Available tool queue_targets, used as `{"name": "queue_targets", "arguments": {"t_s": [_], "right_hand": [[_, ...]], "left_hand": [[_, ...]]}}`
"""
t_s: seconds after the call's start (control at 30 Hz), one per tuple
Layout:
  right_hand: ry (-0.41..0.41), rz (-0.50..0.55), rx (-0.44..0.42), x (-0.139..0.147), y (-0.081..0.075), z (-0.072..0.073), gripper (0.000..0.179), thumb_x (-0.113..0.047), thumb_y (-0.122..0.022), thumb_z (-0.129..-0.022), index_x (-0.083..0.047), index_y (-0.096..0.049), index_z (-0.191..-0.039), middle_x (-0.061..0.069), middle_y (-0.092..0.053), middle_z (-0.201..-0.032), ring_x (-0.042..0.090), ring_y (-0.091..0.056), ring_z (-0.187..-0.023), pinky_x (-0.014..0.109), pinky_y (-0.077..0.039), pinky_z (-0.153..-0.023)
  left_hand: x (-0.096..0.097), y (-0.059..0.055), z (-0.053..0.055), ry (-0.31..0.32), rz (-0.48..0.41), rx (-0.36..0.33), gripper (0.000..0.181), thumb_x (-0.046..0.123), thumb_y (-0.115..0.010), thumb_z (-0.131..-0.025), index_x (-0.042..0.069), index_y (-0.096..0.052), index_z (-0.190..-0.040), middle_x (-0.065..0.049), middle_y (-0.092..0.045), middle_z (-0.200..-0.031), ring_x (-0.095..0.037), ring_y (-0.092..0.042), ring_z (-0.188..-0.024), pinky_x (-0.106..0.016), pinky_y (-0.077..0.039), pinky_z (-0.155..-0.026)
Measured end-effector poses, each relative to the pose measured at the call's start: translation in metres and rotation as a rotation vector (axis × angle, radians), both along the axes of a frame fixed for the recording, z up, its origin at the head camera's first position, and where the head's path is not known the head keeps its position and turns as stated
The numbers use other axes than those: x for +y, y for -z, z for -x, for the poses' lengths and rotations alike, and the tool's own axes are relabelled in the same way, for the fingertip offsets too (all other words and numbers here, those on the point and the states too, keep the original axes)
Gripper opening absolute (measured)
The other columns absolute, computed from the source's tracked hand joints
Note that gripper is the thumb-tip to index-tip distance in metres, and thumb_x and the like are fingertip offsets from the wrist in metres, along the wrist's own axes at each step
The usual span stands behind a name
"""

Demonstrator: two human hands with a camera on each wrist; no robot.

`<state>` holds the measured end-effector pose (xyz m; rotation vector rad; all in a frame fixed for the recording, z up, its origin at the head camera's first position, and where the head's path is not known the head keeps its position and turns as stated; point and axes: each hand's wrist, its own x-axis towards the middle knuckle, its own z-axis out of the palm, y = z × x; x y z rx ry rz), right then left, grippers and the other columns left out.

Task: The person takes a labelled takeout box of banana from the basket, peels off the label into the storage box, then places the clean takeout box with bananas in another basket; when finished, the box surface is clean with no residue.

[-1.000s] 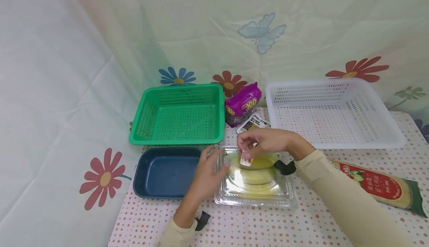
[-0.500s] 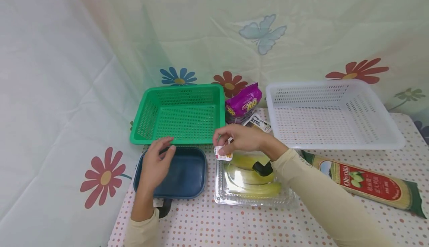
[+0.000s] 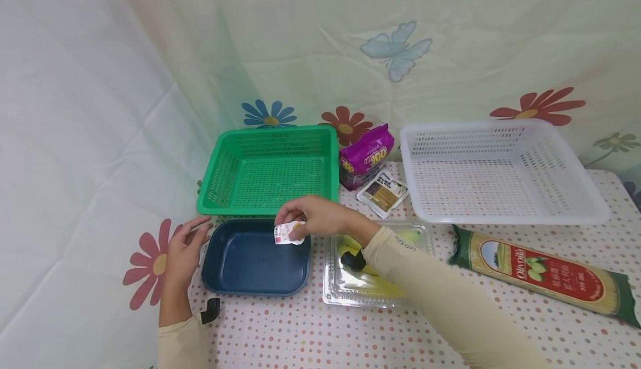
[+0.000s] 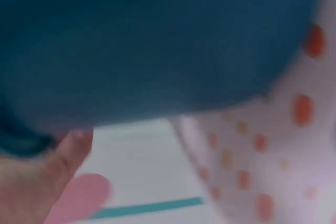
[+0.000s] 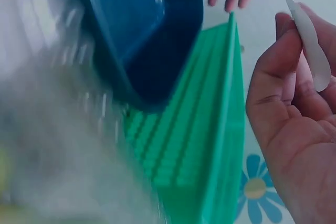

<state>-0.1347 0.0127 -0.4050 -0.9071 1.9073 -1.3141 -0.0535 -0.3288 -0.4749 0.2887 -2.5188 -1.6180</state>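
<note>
My right hand [image 3: 320, 215] pinches a small white packet [image 3: 282, 234] with red and yellow print, above the right end of the dark blue tub [image 3: 255, 291]. Seen edge-on in the right wrist view, the packet [image 5: 313, 51] is thin and slightly curved between thumb and fingers. Beside the tub's left end is my left hand [image 3: 183, 251], its fingers loosely bent and holding nothing. The left wrist view has the tub's side [image 4: 157, 61] filling the top, with part of the left hand [image 4: 31, 187] at the lower left.
Behind the tub stands a green basket [image 3: 280, 182]. A clear lidded box [image 3: 345, 296] of bananas lies to the right, partly under the right forearm. Farther back are a purple bag [image 3: 368, 157], a flat packet [image 3: 383, 192] and a white basket [image 3: 506, 219]. A spaghetti pack [image 3: 546, 274] lies at right.
My right hand has carried the small packet leftward from over the banana box to over the blue tub. The left hand has moved left, from the box across the tub to its left side.
</note>
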Motion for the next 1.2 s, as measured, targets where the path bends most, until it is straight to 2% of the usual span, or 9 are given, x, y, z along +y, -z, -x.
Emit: {"name": "queue_targets", "arguments": {"t_s": [0.1, 0.2, 0.37, 0.53, 0.7, 0.9, 1.07, 1.2], "right_hand": [[0.02, -0.019, 0.003, -0.014, 0.003, -0.002, 0.032, -0.001, -0.074, -0.091, -0.013, -0.071, -0.12, 0.0, -0.072, -0.114, 0.012, -0.068, -0.098, 0.027, -0.056, -0.081], [0.032, -0.033, 0.02, -0.027, 0.006, -0.004, 0.032, -0.004, -0.076, -0.091, -0.015, -0.072, -0.121, -0.001, -0.072, -0.114, 0.014, -0.069, -0.093, 0.027, -0.055, -0.077], [0.026, -0.041, 0.044, -0.047, 0.015, -0.005, 0.032, -0.005, -0.077, -0.089, -0.017, -0.074, -0.118, -0.003, -0.072, -0.113, 0.015, -0.068, -0.095, 0.026, -0.055, -0.077], [0.014, -0.047, 0.041, -0.066, 0.023, -0.008, 0.031, -0.005, -0.078, -0.088, -0.02, -0.075, -0.115, -0.005, -0.071, -0.111, 0.013, -0.065, -0.098, 0.025, -0.054, -0.079], [0.005, -0.033, 0.074, -0.088, 0.03, -0.01, 0.027, -0.006, -0.079, -0.088, -0.017, -0.076, -0.113, -0.003, -0.071, -0.109, 0.006, -0.063, -0.096, 0.021, -0.052, -0.08], [0.061, -0.045, 0.063, -0.115, 0.037, -0.015, 0.022, -0.008, -0.078, -0.089, -0.017, -0.077, -0.109, -0.003, -0.07, -0.096, 0.006, -0.061, -0.08, 0.02, -0.049, -0.068], [0.116, -0.101, 0.052, -0.13, 0.044, -0.015, 0.021, -0.008, -0.08, -0.088, -0.018, -0.077, -0.106, -0.005, -0.069, -0.096, 0.005, -0.061, -0.084, 0.019, -0.05, -0.068], [0.144, -0.126, 0.027, -0.137, 0.052, -0.014, 0.021, -0.006, -0.079, -0.088, -0.016, -0.077, -0.106, -0.003, -0.071, -0.096, 0.007, -0.062, -0.083, 0.02, -0.051, -0.069]], "left_hand": [[-0.009, 0.013, 0.0, 0.012, -0.091, -0.063, 0.042, 0.025, -0.056, -0.106, 0.005, -0.057, -0.143, -0.012, -0.055, -0.143, 0.005, -0.063, -0.112, -0.011, -0.051, -0.092], [-0.016, 0.028, 0.003, 0.029, -0.232, -0.113, 0.047, 0.028, -0.057, -0.106, 0.002, -0.053, -0.146, -0.002, -0.06, -0.139, 0.003, -0.061, -0.115, -0.011, -0.051, -0.092], [-0.026, 0.053, 0.006, 0.056, -0.533, -0.083, 0.049, 0.02, -0.057, -0.106, -0.004, -0.046, -0.148, 0.011, -0.068, -0.128, -0.003, -0.058, -0.126, -0.016, -0.048, -0.101], [-0.033, 0.066, 0.006, 0.141, -0.717, -0.049, 0.045, 0.01, -0.051, -0.107, 0.002, -0.046, -0.151, 0.008, -0.066, -0.134, -0.007, -0.057, -0.129, -0.02, -0.05, -0.102], [-0.039, 0.076, 0.004, 0.232, -0.874, -0.029, 0.048, 0.0, -0.038, -0.108, 0.002, -0.036, -0.156, 0.001, -0.06, -0.145, -0.009, -0.058, -0.132, -0.024, -0.052, -0.103], [-0.039, 0.083, 0.005, 0.293, -0.915, 0.054, 0.046, -0.008, -0.034, -0.105, -0.004, -0.042, -0.15, -0.004, -0.059, -0.145, -0.014, -0.061, -0.127, -0.026, -0.055, -0.099], [-0.035, 0.084, 0.005, 0.32, -0.895, 0.082, 0.048, -0.011, -0.034, -0.103, -0.004, -0.046, -0.149, -0.004, -0.056, -0.149, -0.014, -0.059, -0.128, -0.025, -0.055, -0.098], [-0.033, 0.086, 0.007, 0.304, -0.863, 0.089, 0.046, -0.01, -0.035, -0.102, -0.005, -0.048, -0.147, -0.008, -0.054, -0.15, -0.015, -0.059, -0.129, -0.025, -0.055, -0.098]]}}
